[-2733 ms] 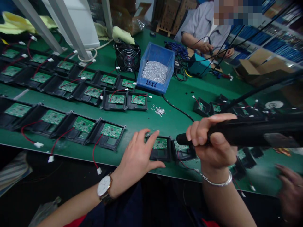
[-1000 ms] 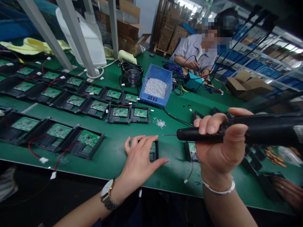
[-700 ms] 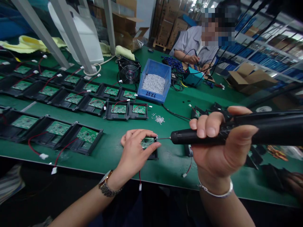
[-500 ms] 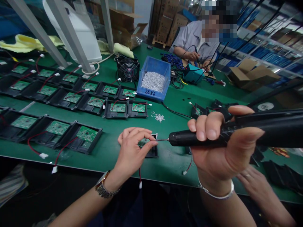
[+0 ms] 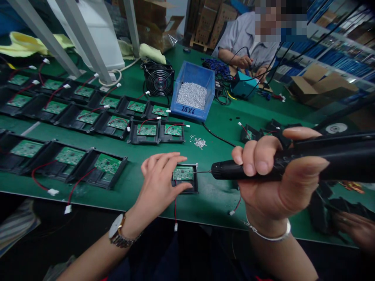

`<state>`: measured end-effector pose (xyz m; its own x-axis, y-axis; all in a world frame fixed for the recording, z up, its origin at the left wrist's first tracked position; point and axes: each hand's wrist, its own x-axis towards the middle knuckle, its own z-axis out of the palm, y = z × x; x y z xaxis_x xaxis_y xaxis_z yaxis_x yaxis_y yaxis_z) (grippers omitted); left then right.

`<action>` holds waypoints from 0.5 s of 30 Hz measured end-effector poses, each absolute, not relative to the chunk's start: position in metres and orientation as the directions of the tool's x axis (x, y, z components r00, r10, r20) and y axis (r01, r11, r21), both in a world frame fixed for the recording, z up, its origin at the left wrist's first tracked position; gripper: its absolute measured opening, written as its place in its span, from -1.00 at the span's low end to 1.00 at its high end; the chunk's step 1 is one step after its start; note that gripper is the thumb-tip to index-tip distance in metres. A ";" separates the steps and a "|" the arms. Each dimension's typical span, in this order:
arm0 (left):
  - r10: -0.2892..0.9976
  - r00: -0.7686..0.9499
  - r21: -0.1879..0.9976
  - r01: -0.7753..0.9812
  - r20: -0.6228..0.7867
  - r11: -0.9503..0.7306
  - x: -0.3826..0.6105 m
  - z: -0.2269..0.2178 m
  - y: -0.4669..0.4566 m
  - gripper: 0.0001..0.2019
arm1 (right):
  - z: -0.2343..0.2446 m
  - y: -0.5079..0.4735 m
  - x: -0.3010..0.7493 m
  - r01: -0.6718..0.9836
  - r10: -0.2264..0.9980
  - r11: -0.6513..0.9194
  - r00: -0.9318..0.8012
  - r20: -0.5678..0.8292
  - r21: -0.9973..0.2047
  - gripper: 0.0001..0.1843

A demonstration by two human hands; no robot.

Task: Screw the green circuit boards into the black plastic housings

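Gripping black screwdriver [image 5: 230, 170] in right hand [image 5: 271, 187]; bit [image 5: 203, 172] points left, tip at right side of black case [image 5: 195, 184]. Case sits left of that grip, left hand [image 5: 158, 175] spread over its left part, contact unclear. Silvery parts [image 5: 199, 143] lie beyond.

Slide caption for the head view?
Left hand at a black case with a circuit board; right hand holding a screwdriver, its bit near the case's edge.

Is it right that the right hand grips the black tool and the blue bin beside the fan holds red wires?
Not quite: the head view shows small silvery pieces in the blue bin beside the fan, not red wires. The right hand does grip the black tool.
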<state>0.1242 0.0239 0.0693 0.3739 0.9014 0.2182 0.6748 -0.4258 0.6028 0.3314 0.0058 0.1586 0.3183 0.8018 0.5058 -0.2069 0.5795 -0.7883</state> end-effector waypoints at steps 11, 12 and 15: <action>0.920 0.350 0.518 0.762 0.174 -0.388 0.124 0.057 0.020 -0.81 | 0.126 0.009 0.325 -0.127 0.829 0.546 0.224 0.512 -0.828 -0.64; 0.919 0.352 0.519 0.760 0.177 -0.391 0.124 0.056 0.021 -0.81 | 0.125 0.009 0.324 -0.132 0.831 0.544 0.221 0.511 -0.828 -0.64; 0.919 0.351 0.527 0.755 0.178 -0.390 0.123 0.054 0.021 -0.81 | 0.124 0.010 0.324 -0.149 0.839 0.536 0.208 0.503 -0.831 -0.66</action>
